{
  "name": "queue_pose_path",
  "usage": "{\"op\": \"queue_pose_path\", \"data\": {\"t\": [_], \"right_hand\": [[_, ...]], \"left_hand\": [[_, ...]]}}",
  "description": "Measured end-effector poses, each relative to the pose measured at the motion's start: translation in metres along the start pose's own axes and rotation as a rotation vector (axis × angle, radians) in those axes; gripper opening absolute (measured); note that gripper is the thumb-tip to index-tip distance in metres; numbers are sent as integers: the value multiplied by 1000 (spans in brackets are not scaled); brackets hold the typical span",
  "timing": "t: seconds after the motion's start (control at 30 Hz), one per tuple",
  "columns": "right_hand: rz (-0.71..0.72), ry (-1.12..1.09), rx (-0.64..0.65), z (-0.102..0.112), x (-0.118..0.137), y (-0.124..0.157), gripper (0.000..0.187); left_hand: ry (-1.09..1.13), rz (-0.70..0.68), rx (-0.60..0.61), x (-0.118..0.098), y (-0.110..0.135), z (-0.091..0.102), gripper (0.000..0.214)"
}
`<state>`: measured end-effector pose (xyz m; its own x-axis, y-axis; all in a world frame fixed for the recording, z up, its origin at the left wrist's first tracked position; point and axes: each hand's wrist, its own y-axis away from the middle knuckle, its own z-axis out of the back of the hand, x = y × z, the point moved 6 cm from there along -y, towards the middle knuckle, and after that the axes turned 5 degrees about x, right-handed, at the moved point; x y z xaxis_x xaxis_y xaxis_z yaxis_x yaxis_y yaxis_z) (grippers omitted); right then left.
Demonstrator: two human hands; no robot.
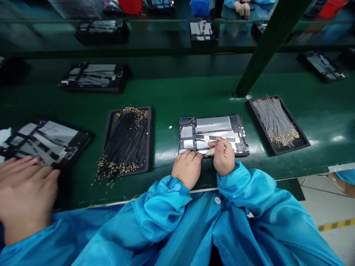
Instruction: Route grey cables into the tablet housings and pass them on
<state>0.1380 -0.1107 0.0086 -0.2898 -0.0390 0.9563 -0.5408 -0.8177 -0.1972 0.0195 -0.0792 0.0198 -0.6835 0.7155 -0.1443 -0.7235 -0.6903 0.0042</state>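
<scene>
An opened tablet (213, 123) lies in front of me, its battery, flat ribbon cables and circuit boards exposed. At its near edge, my left hand (188, 169) rests with fingers curled and pressed together. A thin black cable (163, 165) runs out leftward from under those fingers; their tips are hidden. My right hand (224, 157) is closed around a cream-coloured stick with a tapered end (210, 152). The stick points left, low over the tablet's near edge, close to my left fingertips. Whether its tip touches the tablet, I cannot tell.
Trays of black cables (127, 136) and grey cables (274, 118) flank the tablet. At far left, a co-worker's hand (27, 188) is over another opened tablet (52, 136). More opened units (93, 75) stand farther back. A dark green post (266, 55) rises from the bench.
</scene>
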Motion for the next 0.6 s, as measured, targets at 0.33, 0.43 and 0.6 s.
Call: {"op": "queue_pose_path", "data": {"t": [0.33, 0.43, 0.6], "right_hand": [[-7, 70, 75, -1, 2, 0, 24], [27, 136, 161, -4, 12, -5, 23], [226, 386, 489, -26, 34, -11, 27]], "left_hand": [[23, -2, -5, 2, 1, 0, 22], [45, 6, 3, 2, 2, -1, 22], [94, 26, 73, 2, -1, -5, 21]]}}
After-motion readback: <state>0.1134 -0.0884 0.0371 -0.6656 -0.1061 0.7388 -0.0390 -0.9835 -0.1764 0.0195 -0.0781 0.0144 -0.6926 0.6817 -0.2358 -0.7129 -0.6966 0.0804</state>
